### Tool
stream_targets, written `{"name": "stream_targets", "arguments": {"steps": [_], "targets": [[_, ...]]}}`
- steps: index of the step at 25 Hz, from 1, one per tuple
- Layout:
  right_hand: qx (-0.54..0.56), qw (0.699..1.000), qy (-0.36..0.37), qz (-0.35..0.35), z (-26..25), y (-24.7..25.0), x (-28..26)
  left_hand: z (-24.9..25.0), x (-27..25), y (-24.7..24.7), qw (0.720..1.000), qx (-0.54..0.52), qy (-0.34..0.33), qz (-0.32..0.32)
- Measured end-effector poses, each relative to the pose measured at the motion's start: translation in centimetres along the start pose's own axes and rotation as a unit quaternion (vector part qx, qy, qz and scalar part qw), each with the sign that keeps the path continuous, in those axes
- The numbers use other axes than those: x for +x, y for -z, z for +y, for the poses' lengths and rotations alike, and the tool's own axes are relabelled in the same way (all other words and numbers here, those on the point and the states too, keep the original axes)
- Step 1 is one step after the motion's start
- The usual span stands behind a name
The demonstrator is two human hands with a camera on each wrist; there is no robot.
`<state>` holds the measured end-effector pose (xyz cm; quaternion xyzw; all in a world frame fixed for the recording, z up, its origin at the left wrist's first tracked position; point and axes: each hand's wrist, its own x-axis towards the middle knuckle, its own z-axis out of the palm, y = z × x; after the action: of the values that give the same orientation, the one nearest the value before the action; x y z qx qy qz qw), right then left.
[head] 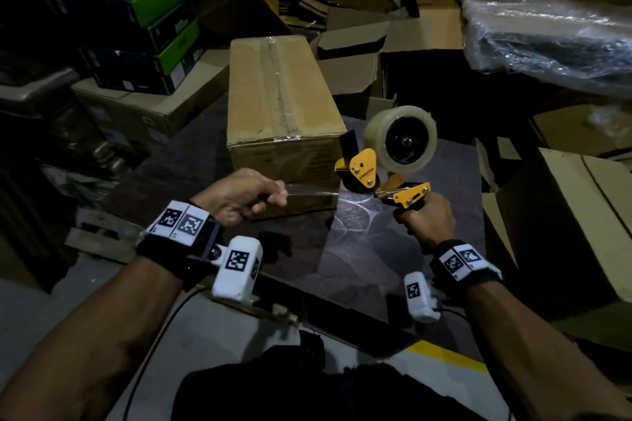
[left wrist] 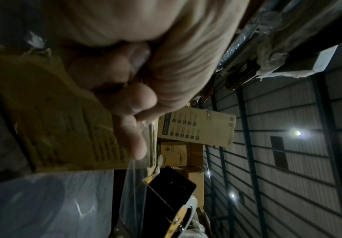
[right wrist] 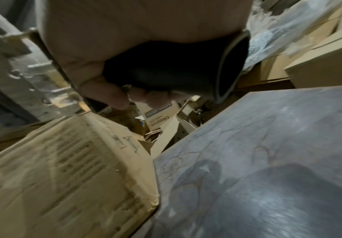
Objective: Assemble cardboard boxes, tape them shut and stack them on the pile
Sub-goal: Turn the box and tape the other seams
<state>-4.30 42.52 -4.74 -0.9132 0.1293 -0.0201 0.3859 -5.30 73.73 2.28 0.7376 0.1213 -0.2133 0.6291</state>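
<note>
Box (head: pixel 285 106) lies lengthwise on the table (head: pixel 372 243), long axis running away from the person, top seam closed with clear tape that wraps over the near edge. Printed near face shows in both wrist views.

Tape strip (head: pixel 313 194) stretches level across the box's near face, from the left hand (head: pixel 239 196) to the dispenser (head: pixel 383 164). Left hand pinches the strip's free end between thumb and curled fingers (left wrist: pixel 139 145). Right hand (head: pixel 427 220) is wrapped around the dispenser's black handle; dispenser is off the table, just right of the box's near right corner, roll (head: pixel 400 137) on top.

Around the table: green-and-black cartons (head: pixel 143 24) stacked far left, open brown boxes (head: pixel 352 55) behind, a plastic-wrapped bundle (head: pixel 547 37) far right. Each wrist carries 1 marker-tagged camera.
</note>
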Motion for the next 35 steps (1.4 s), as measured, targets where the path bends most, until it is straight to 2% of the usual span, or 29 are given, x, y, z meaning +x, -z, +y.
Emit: {"name": "stream_targets", "arguments": {"steps": [2,5,10,15,18,26,35], "targets": [[-0.014,1.0,0.021,-0.003,-0.6,-0.2,0.1,-0.4,0.1,0.8,0.999,0.024,-0.015,0.02],[-0.052,0.995,0.086,0.022,-2.2,-0.3,0.0,-0.2,0.0,2.3,0.993,0.073,-0.078,0.056],[-0.024,0.983,0.168,0.07,-7.4,-0.2,-0.1,1.2,0.3,5.2,0.962,0.148,-0.168,0.158],[-0.041,0.967,0.235,0.091,-11.4,-1.3,1.5,0.9,1.8,8.3,0.906,0.27,-0.185,0.268],[-0.075,0.965,0.239,0.082,-12.8,-2.2,2.6,-0.5,2.8,9.1,0.898,0.266,-0.17,0.305],[-0.097,0.958,0.254,0.087,-14.2,-3.7,4.1,-1.1,4.6,9.9,0.911,0.208,-0.145,0.325],[-0.124,0.96,0.241,0.073,-14.0,-4.2,4.7,-2.5,7.1,8.9,0.917,0.218,-0.14,0.302]]}}
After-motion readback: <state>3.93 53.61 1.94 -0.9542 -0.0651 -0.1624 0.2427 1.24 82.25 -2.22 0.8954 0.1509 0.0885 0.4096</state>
